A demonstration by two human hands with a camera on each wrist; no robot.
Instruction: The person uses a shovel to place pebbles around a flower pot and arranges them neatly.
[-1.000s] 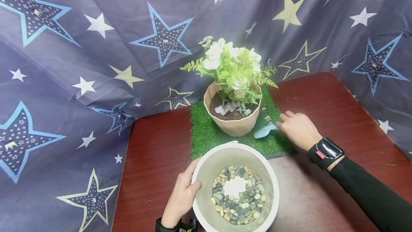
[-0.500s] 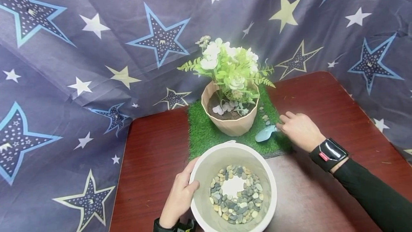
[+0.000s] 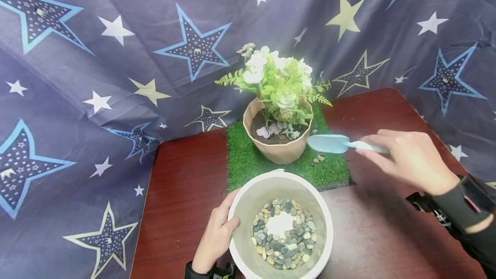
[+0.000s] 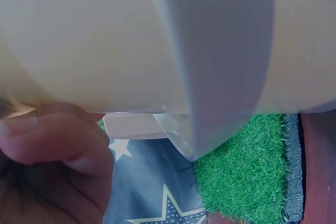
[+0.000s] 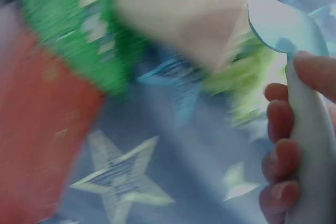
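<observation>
In the head view my left hand (image 3: 218,231) grips the rim of a white bucket (image 3: 329,218), thumb over the edge. Several grey, tan and dark pebbles (image 3: 290,251) lie round the bucket's bottom. My right hand (image 3: 412,158) holds a light blue garden trowel (image 3: 329,144) by its handle, raised beside the flowerpot, its blade pointing left. The right wrist view shows the fingers curled round the pale trowel handle (image 5: 310,145). A beige flowerpot (image 3: 283,152) with soil, white flowers and green leaves (image 3: 279,76) stands behind the bucket.
Under the pot lies a green artificial grass mat (image 3: 248,171), with a few small pebbles (image 3: 319,158) at its right. The reddish-brown table (image 3: 186,184) carries everything. A purple-grey star-patterned cloth (image 3: 217,3) hangs behind and at the sides.
My right hand has lifted the trowel off the grass mat and moved right, uncovering pebbles on the mat. The left hand and the bucket have stayed in place.
</observation>
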